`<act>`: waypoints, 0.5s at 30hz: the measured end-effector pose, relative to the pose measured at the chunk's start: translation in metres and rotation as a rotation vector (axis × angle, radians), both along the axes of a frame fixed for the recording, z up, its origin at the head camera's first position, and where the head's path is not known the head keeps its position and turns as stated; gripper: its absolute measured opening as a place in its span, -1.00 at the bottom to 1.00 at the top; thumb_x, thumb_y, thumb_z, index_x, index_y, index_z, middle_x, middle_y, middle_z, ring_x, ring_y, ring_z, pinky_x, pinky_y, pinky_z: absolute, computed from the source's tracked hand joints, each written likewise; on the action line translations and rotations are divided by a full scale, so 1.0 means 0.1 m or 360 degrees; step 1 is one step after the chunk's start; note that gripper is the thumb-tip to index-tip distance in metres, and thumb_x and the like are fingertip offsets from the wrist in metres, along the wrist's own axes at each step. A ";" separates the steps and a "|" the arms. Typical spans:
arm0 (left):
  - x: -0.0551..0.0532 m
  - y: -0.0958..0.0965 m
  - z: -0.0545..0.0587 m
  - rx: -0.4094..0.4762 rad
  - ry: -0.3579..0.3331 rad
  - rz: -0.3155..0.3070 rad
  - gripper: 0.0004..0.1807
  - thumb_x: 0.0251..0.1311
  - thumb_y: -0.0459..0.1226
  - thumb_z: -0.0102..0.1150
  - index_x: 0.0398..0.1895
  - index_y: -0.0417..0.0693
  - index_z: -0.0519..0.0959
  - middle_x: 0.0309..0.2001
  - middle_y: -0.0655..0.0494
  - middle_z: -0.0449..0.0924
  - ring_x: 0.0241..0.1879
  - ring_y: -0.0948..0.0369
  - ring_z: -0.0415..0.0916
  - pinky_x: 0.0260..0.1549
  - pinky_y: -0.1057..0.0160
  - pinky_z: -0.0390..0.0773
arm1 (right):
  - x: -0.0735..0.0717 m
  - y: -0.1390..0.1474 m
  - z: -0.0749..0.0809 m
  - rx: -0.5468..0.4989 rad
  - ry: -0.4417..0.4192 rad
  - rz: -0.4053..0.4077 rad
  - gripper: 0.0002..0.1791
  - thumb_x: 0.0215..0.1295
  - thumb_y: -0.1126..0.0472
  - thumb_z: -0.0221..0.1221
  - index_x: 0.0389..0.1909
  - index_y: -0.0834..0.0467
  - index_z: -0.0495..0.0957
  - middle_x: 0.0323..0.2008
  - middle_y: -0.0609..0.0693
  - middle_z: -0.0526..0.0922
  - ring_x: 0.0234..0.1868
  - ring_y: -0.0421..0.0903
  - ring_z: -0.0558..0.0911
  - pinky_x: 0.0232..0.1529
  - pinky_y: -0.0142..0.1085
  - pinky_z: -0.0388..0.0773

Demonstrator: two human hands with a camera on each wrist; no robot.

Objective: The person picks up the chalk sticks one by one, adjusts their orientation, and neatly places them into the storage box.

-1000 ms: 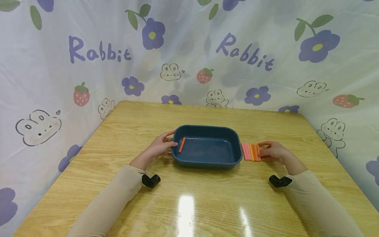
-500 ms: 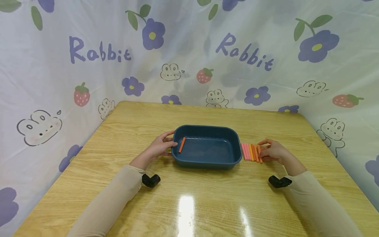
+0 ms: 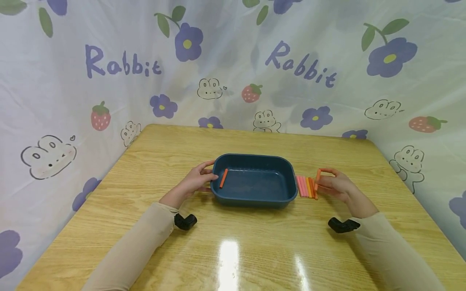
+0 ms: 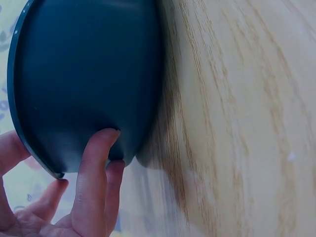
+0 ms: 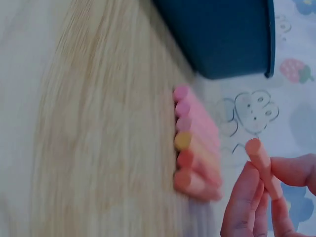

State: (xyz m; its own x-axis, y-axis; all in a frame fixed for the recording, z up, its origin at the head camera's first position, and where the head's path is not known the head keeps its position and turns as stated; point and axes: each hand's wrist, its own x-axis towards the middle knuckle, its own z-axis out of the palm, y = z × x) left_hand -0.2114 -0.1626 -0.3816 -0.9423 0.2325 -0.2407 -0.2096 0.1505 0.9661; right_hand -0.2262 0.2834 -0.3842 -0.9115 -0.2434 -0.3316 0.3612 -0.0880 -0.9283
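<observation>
At the left end of a dark blue basin (image 3: 255, 203), my left hand (image 3: 198, 178) grips the rim, thumb over it and fingers along the outer wall. One orange chalk stick (image 3: 223, 178) lies inside near that end. My right hand (image 3: 336, 184) pinches another orange chalk stick (image 5: 264, 165) between thumb and fingertips, lifted and tilted beside the row. Several sticks lie side by side just right of the basin: pink chalk (image 5: 202, 118), a yellow chalk stick (image 5: 183, 141) and orange chalk (image 5: 192, 182).
Everything stands on a wood-grain table (image 3: 204, 250). A white curtain (image 3: 233, 60) printed with rabbits, flowers and strawberries hangs behind and at both sides. A black wrist mount (image 3: 185, 222) sits on the left sleeve, another black mount (image 3: 344, 225) on the right.
My right hand has separated the outermost orange chalk stick from the row and raised it. The left hand and the basin have stayed in place.
</observation>
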 end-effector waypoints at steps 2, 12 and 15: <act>0.00 0.00 0.00 -0.0001 -0.0003 0.0002 -0.29 0.28 -0.37 0.07 0.45 0.01 0.04 0.28 -0.29 0.16 -0.02 -0.14 0.49 -0.25 0.02 0.60 | 0.01 -0.04 0.04 -0.0092 -0.0043 -0.0043 -0.27 0.31 0.45 0.00 0.39 0.25 -0.17 -0.23 0.02 0.53 -0.24 -0.14 0.63 -0.13 -0.28 0.57; 0.00 -0.01 -0.01 0.0022 0.0010 -0.0012 -0.28 0.27 -0.37 0.08 0.45 0.00 0.04 0.27 -0.30 0.18 -0.03 -0.14 0.50 -0.23 -0.01 0.59 | -0.04 -0.28 0.23 -0.0223 -0.0154 -0.0118 -0.19 0.34 0.44 -0.02 0.45 0.17 -0.29 -0.07 0.10 0.32 -0.28 -0.16 0.59 -0.13 -0.37 0.55; 0.00 -0.01 -0.01 0.0012 0.0009 -0.0005 -0.28 0.27 -0.36 0.08 0.45 0.01 0.04 0.28 -0.30 0.16 -0.01 -0.14 0.49 -0.23 0.00 0.59 | -0.06 -0.36 0.29 -0.0228 -0.0113 -0.0089 -0.18 0.35 0.43 -0.03 0.45 0.19 -0.32 -0.03 0.11 0.23 -0.28 -0.18 0.57 -0.14 -0.40 0.54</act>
State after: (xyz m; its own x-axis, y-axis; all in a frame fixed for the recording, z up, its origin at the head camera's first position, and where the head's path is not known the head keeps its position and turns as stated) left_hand -0.2116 -0.1635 -0.3826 -0.9429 0.2372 -0.2338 -0.2040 0.1436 0.9684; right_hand -0.2318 0.2476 -0.3547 -0.9004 -0.2423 -0.3613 0.4164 -0.2396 -0.8771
